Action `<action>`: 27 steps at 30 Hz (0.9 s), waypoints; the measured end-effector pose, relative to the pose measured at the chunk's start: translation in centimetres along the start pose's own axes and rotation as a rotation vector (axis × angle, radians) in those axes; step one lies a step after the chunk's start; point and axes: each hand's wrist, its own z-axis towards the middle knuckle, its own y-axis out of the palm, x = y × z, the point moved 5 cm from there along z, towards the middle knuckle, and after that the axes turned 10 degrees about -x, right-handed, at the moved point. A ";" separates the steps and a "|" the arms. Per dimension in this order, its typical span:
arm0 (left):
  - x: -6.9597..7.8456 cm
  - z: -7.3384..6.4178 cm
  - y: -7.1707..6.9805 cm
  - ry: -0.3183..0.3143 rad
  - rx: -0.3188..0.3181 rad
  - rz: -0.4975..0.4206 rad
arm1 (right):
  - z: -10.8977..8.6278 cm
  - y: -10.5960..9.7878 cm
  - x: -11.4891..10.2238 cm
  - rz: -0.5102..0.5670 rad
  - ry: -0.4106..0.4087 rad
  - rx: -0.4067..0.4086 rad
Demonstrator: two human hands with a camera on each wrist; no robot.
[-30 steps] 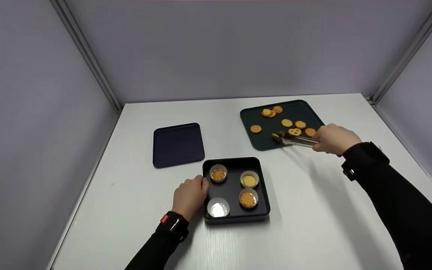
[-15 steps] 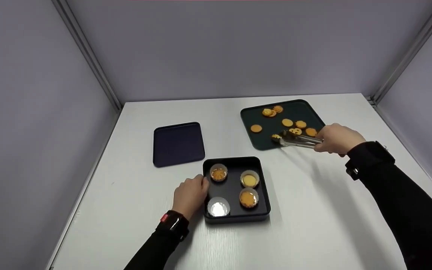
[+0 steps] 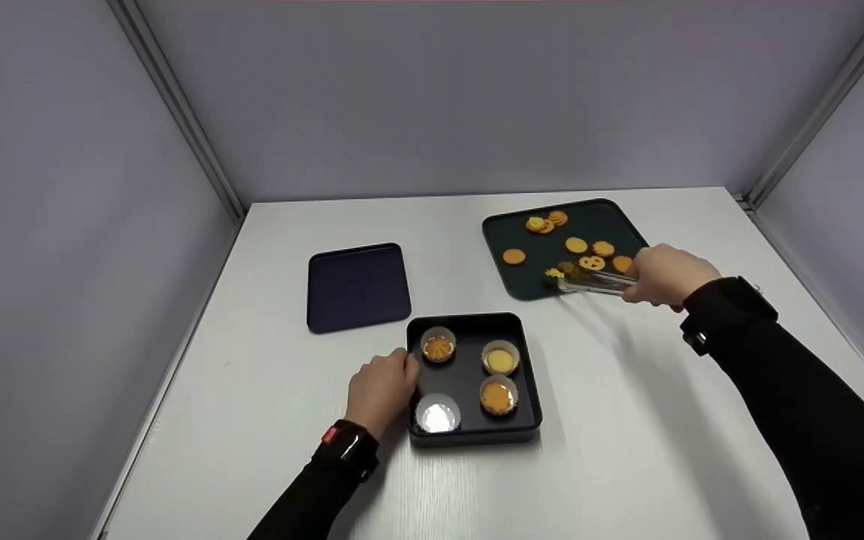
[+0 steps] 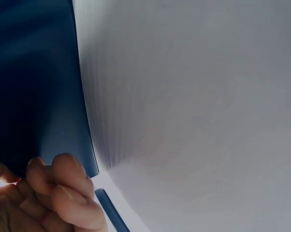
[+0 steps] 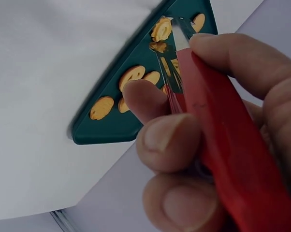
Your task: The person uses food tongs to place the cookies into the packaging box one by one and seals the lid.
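My left hand (image 3: 381, 394) grips the left wall of a black square baking pan (image 3: 468, 375), thumb at its rim. In the left wrist view its fingers (image 4: 70, 203) curl against the pan's outside. Inside the pan stand paper cups: three hold cookies, while the front left cup (image 3: 437, 415) shows only its shiny bottom. My right hand (image 3: 672, 276) holds metal tongs (image 3: 597, 283), with red handles (image 5: 223, 140) in the right wrist view. The tongs' tips are low over the dark green tray (image 3: 612, 217), right at a small ridged cookie (image 5: 161, 30) near its front edge.
Several more cookies (image 3: 576, 245) lie across the green tray, some stacked at its back. A dark navy tray (image 3: 358, 289) lies at the left behind the baking pan. Pale grey walls (image 3: 432, 97) bound the white table (image 3: 274, 420) at the back and sides.
My right hand and the tongs shifted slightly right, then back left, staying by the ridged cookie. The left hand and the baking pan have kept their place.
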 end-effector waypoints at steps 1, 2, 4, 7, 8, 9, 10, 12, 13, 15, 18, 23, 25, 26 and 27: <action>0.0 0.0 0.0 -0.002 -0.002 0.000 | 0.0 0.0 -0.1 -0.001 -0.002 0.004; 0.0 0.0 0.0 -0.005 -0.004 0.000 | 0.0 0.0 -0.1 -0.003 -0.005 0.007; -0.1 0.0 0.0 -0.007 -0.007 0.000 | 0.1 0.0 -0.1 -0.001 -0.008 0.013; -0.2 0.1 0.1 -0.009 -0.010 0.000 | 0.1 0.1 0.2 0.006 -0.008 0.017; -0.2 0.1 0.1 -0.008 -0.010 0.000 | 0.1 0.1 0.3 0.009 -0.009 0.020; -0.2 0.1 0.1 -0.007 -0.009 0.000 | 0.1 0.1 0.5 0.009 -0.011 0.024; -0.2 0.1 0.1 -0.008 -0.010 0.001 | 0.1 0.2 0.6 0.006 -0.016 0.030; -0.2 0.1 0.1 -0.009 -0.012 0.002 | 0.1 0.3 0.9 -0.002 -0.034 0.046; -0.2 0.1 0.1 -0.007 -0.012 0.002 | 0.1 0.3 1.0 -0.005 -0.046 0.059; -0.2 0.1 0.1 -0.007 -0.016 0.001 | 0.0 0.4 1.3 -0.009 -0.069 0.087; -0.2 0.1 0.1 -0.008 -0.024 -0.001 | -0.3 0.4 1.5 -0.008 -0.102 0.137; -0.2 0.1 0.1 -0.009 -0.014 0.005 | -1.1 0.4 1.4 -0.023 -0.144 0.222; -0.1 0.1 0.1 -0.002 -0.001 0.010 | -1.5 0.4 1.1 -0.027 -0.163 0.252; -0.1 0.1 0.1 0.001 0.005 0.011 | -1.8 0.4 0.8 -0.027 -0.174 0.267; -0.1 0.0 0.1 0.005 0.012 0.011 | -2.1 0.4 0.6 -0.030 -0.185 0.280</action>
